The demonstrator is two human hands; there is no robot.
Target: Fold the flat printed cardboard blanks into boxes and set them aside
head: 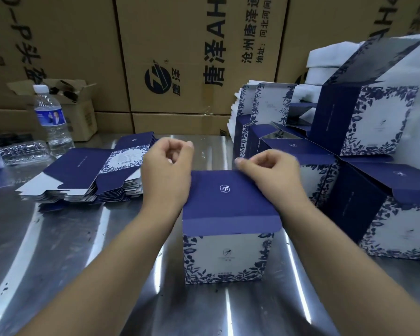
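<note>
A folded blue-and-white floral box [224, 258] stands upright on the metal table in front of me, its dark blue lid flap [226, 197] lying over the top. My left hand [167, 166] hovers at the lid's far left corner, its fingers curled, with nothing in it. My right hand [268, 170] lies over the lid's far right corner, fingers curled and thumb near the back edge; no grip is visible. A stack of flat printed blanks [87, 175] lies to the left. Several folded boxes [364, 122] are piled at the right.
A water bottle [52, 117] and a clear plastic tray [22, 151] stand at the far left. Large brown cartons [180, 57] wall off the back. White foam sheets [325, 61] sit behind the folded boxes. Bare metal table [70, 251] shows in front.
</note>
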